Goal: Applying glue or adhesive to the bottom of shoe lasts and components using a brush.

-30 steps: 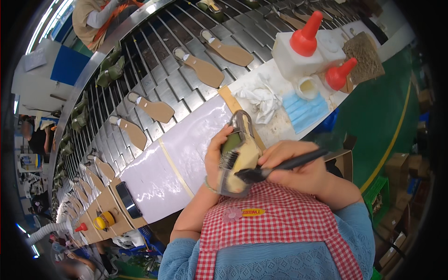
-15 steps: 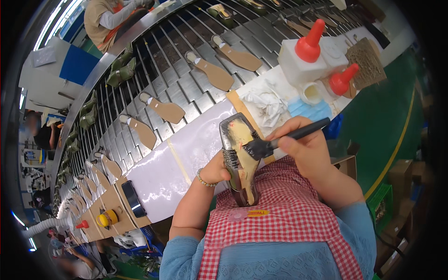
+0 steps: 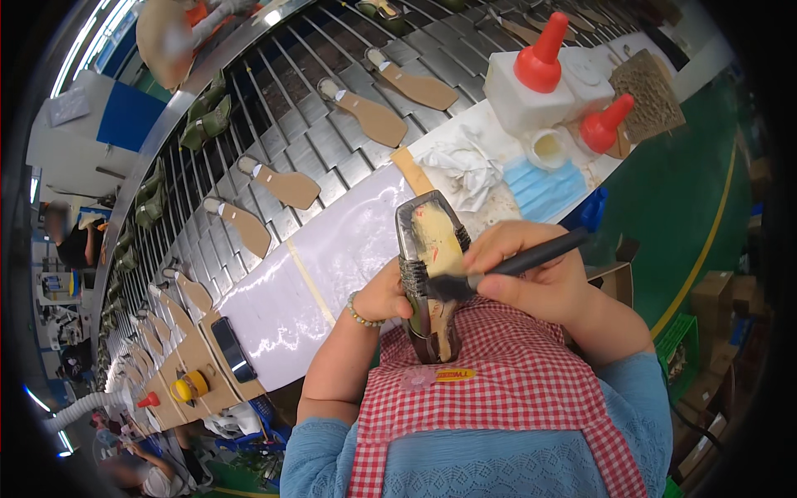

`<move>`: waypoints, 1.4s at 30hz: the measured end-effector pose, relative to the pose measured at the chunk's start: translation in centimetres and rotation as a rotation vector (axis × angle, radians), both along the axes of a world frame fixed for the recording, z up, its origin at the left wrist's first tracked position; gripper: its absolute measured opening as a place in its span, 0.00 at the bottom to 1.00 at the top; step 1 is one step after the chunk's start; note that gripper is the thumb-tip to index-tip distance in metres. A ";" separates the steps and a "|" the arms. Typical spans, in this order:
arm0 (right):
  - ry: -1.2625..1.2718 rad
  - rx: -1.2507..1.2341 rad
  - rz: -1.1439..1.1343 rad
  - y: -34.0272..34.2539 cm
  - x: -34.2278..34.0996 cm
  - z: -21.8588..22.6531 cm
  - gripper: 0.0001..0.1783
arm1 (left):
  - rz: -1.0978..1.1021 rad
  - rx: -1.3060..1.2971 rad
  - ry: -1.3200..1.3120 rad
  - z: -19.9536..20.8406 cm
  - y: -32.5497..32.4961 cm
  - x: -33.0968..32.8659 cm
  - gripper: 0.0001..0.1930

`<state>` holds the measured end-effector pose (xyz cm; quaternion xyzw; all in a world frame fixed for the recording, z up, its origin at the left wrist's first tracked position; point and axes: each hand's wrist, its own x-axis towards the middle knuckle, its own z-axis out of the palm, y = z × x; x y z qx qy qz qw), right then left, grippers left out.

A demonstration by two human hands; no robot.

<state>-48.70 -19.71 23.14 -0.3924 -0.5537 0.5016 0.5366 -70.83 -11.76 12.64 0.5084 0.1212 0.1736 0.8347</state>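
My left hand (image 3: 384, 296) is closed round the side of a dark shoe upper on its last (image 3: 436, 236), held bottom up over my lap with the toe pointing away. The shoe's underside is pale yellow with red marks, and its gathered edges are dark. Gripped in my right hand (image 3: 531, 278) is a black-handled brush (image 3: 544, 251). Its dark bristles (image 3: 451, 288) rest against the underside near the middle and look blurred. A red-and-white checked apron (image 3: 490, 378) lies just below the shoe.
A slatted metal conveyor (image 3: 299, 100) carries brown soles (image 3: 371, 118) and green shoe uppers (image 3: 206, 124). On the white worktop are a white bottle with a red nozzle (image 3: 540, 58), a small glue pot (image 3: 548, 149), a crumpled cloth (image 3: 461, 174), a blue mask (image 3: 544, 184) and a phone (image 3: 232, 349). Another person (image 3: 170, 41) sits across.
The brush has moved down the underside from the forefoot toward the narrower middle. My left hand keeps its hold on the shoe. The view has shifted slightly.
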 end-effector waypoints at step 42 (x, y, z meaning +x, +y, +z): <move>0.613 -0.478 -0.646 3.0 17.0 -9.2 0.14 | 0.422 -0.207 0.042 -3.5 -1.1 -2.1 0.68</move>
